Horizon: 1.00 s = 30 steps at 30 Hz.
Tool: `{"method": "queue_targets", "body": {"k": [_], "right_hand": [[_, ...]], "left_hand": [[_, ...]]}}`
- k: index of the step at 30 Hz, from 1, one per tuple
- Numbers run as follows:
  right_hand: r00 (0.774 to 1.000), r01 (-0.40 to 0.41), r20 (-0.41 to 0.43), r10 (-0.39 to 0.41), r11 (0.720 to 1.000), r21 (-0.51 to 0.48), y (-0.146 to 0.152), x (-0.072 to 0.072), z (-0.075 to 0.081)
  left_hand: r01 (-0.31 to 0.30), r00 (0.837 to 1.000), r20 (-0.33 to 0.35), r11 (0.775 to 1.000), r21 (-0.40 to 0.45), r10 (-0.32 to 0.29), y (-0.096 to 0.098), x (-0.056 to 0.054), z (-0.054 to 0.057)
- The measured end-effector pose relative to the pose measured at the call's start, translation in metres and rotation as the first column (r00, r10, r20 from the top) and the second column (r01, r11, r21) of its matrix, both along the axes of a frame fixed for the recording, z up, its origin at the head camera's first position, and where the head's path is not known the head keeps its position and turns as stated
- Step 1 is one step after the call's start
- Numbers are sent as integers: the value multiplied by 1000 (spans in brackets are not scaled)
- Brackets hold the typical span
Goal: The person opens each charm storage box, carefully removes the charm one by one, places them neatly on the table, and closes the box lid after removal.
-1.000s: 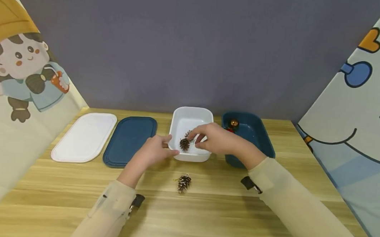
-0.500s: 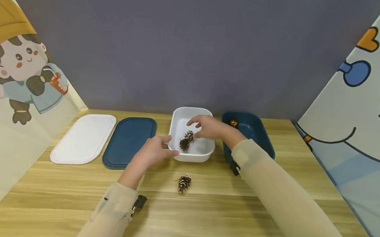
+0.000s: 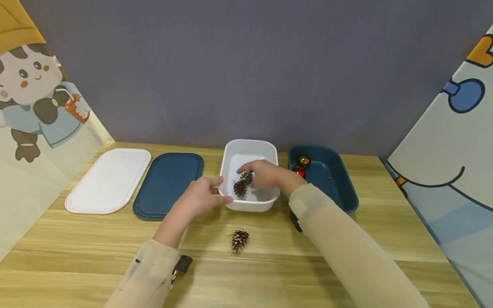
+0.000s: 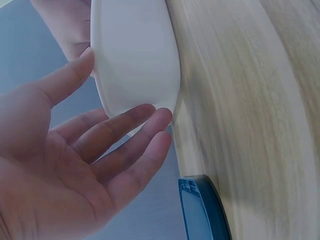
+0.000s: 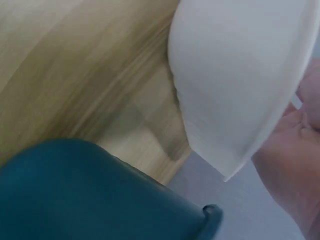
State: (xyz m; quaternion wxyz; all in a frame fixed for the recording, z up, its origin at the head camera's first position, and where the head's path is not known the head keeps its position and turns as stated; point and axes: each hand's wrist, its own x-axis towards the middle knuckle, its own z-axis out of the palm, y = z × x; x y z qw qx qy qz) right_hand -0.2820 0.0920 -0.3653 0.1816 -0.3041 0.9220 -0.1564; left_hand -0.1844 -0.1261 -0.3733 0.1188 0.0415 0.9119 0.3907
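My left hand (image 3: 200, 196) holds the near-left corner of a white plastic box (image 3: 248, 205). In the left wrist view its thumb touches the rim and its fingertips rest on the wall. My right hand (image 3: 264, 174) reaches inside the box beside two pinecones that lie close together. Its fingers arch over the farther pinecone (image 3: 246, 175), while the nearer pinecone (image 3: 240, 188) shows in front of it. The right thumb is hidden, and I cannot tell whether the fingers pinch anything. Another pinecone (image 3: 239, 240), white-tipped with a gold loop, lies on the table before the box.
Right of the white box stands a dark blue box (image 3: 333, 177) with a gold ball (image 3: 304, 160) and a red ball (image 3: 299, 171). A white lid (image 3: 108, 181) and a dark blue lid (image 3: 168, 186) lie flat on the left. A grey wall (image 3: 251, 66) rises behind.
My right hand lifted slightly away from the pinecones with its fingers spread, then lowered back over the farther one. The left hand has stayed at the box's corner.
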Motion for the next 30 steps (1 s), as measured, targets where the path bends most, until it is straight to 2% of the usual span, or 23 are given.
{"method": "queue_targets", "body": {"k": [5, 10, 20, 25, 30], "right_hand": [[1000, 4, 16, -5, 999, 39, -2, 2, -3], [999, -40, -29, 42, 995, 87, -4, 3, -6], [999, 7, -51, -2, 995, 101, -5, 2, -8], [997, 0, -79, 6, 997, 76, -2, 3, -2], [988, -38, -150, 37, 999, -6, 2, 5, 6]], "left_hand": [[0, 1000, -1, 1000, -3, 0, 0, 2, 0], [-4, 1000, 6, 1000, 9, 4, -1, 3, 2], [-3, 1000, -1, 1000, 17, 4, -1, 2, 0], [-1, 1000, -2, 1000, 19, 1, -1, 1, 0], [4, 1000, -6, 1000, 23, -3, -1, 0, 0]]}}
